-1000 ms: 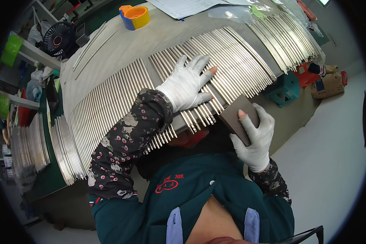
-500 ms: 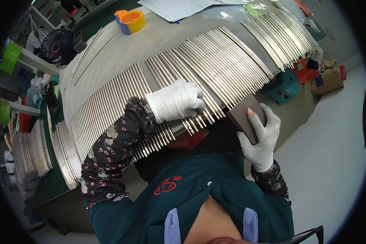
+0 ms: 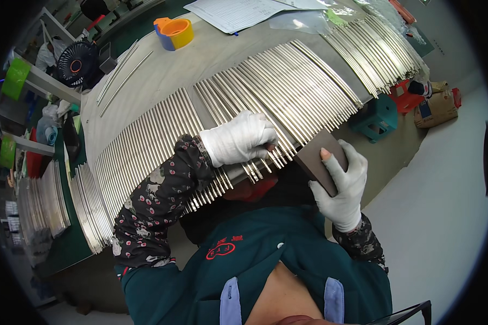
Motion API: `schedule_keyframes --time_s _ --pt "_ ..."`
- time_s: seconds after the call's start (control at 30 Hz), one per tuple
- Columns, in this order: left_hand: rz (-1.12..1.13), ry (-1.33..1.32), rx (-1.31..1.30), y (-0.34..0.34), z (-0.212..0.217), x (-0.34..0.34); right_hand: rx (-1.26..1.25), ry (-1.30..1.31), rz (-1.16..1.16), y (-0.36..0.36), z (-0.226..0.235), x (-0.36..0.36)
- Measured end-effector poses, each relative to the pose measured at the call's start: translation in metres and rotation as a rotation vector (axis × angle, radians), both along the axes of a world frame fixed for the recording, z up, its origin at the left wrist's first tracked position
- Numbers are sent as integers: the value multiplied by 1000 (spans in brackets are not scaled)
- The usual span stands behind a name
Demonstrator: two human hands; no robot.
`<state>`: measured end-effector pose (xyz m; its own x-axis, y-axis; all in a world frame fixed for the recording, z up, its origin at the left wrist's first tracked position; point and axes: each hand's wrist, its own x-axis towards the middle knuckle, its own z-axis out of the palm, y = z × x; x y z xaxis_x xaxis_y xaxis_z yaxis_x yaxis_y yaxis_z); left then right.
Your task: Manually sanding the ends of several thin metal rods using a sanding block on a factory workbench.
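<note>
Rows of thin, shiny metal rods [image 3: 303, 81] lie side by side across the table, their near ends jutting past its edge. My left hand [image 3: 244, 140], in a white glove, rests on the middle group with its fingers curled closed around some rods near their ends; the fingertips are partly hidden. In my right hand [image 3: 346, 187], gloved with the thumb tip bare, is a flat grey-brown rectangular block [image 3: 319, 162]. Thumb and fingers grip its sides, and its upper left edge is close by the near rod ends; whether it touches them I cannot tell.
A yellow, orange and blue tape dispenser [image 3: 174, 34] and paper sheets [image 3: 228, 13] lie at the back of the table. More rods [image 3: 371, 54] sit at the far right. A black fan [image 3: 77, 64] stands at the left; a teal stool [image 3: 375, 120] is below the right edge.
My right hand has brought the block slightly left, along the rod ends. My left hand has shifted a little right and nearer, its fingers still curled.
</note>
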<state>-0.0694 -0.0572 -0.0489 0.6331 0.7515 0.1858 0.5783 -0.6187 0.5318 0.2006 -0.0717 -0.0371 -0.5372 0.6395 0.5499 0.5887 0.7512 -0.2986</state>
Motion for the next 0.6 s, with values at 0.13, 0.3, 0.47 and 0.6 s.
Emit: schedule_keyframes --time_s 0.13,0.3,0.47,0.6 --pt "-49 -135 144 2 -17 -3 -115 -36 304 -19 11 -25" --pt "-70 -156 192 5 -18 -1 165 -144 -129 18 11 -14" --pt "-95 -171 205 8 -22 -1 -4 -179 221 -13 13 -27" --pt "-96 -155 196 5 -20 0 77 -165 12 1 23 -19"
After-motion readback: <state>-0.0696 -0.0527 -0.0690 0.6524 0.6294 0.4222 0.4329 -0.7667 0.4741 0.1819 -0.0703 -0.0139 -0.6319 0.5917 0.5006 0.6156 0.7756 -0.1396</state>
